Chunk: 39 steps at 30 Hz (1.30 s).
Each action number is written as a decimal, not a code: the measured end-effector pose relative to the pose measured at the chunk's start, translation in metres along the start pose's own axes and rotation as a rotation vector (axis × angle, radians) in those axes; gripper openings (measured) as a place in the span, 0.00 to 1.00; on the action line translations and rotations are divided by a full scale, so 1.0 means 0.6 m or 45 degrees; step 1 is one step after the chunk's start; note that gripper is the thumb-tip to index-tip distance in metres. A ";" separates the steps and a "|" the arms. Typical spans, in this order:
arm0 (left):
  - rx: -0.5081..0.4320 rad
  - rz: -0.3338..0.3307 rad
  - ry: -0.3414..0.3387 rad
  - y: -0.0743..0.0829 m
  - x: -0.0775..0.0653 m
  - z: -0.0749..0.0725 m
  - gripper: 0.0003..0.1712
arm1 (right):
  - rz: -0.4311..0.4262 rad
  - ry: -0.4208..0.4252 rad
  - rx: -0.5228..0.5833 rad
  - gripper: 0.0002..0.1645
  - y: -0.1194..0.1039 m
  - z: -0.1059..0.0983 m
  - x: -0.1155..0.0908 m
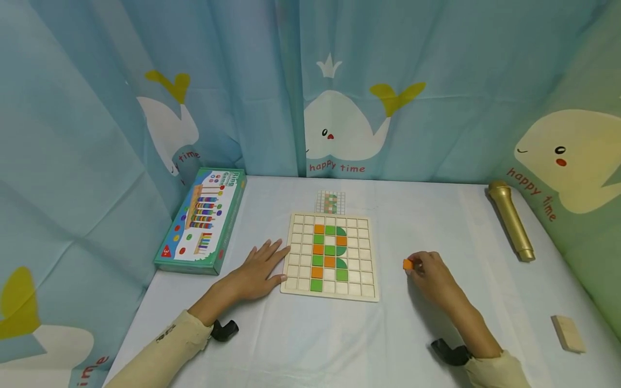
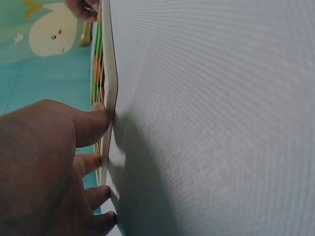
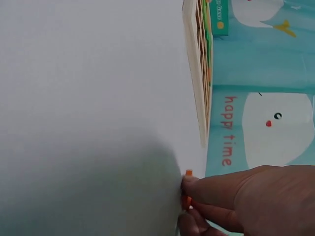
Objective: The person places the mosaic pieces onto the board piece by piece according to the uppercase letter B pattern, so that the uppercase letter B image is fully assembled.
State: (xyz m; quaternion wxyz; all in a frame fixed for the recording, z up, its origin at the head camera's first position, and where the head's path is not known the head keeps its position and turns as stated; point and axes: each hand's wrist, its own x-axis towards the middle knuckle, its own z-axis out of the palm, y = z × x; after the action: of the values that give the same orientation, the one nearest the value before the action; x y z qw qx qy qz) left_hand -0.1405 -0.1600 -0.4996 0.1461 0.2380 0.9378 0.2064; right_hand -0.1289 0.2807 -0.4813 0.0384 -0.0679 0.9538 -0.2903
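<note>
A square wooden grid board point(image 1: 363, 253) lies on the table, with orange, green and dark green quarter-round tiles set in its middle columns. My left hand point(image 1: 259, 275) lies spread out at its left edge; in the left wrist view, the thumb and fingertips touch the board's side point(image 2: 112, 78). To the right of the board, my right hand point(image 1: 432, 277) pinches a small orange tile point(image 1: 408, 264) between thumb and fingers, close over the table. Fingers cover most of that tile point(image 3: 189, 173) in the right wrist view.
Just behind the board lies a small printed pattern card point(image 1: 321, 202). A green game box point(image 1: 194, 264) stands at the left. On the right are a gold microphone-shaped object point(image 1: 511, 221) and a small wooden block point(image 1: 568, 333). Blue whale-print curtains point(image 1: 262, 108) enclose the table.
</note>
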 end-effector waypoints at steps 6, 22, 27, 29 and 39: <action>-0.015 -0.004 0.006 0.004 -0.001 -0.003 0.41 | -0.060 -0.014 -0.020 0.14 -0.020 0.017 0.010; -0.019 -0.003 0.002 0.001 0.001 -0.002 0.42 | -0.447 -0.115 -0.013 0.11 -0.156 0.080 0.016; -0.004 0.009 -0.004 0.000 0.002 -0.001 0.41 | -0.540 -0.129 -0.028 0.11 -0.178 0.103 0.007; -0.003 0.010 -0.001 0.000 0.002 -0.001 0.41 | -0.567 -0.106 -0.044 0.11 -0.183 0.111 0.005; -0.024 0.003 -0.007 0.007 -0.002 -0.006 0.41 | -0.736 -0.012 -0.083 0.10 -0.191 0.140 -0.001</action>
State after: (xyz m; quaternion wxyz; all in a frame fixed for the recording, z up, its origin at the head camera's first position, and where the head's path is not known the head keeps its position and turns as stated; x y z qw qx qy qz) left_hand -0.1390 -0.1583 -0.4945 0.1508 0.2382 0.9351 0.2147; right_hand -0.1066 0.1405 -0.4869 -0.0436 -0.3394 0.9035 -0.2582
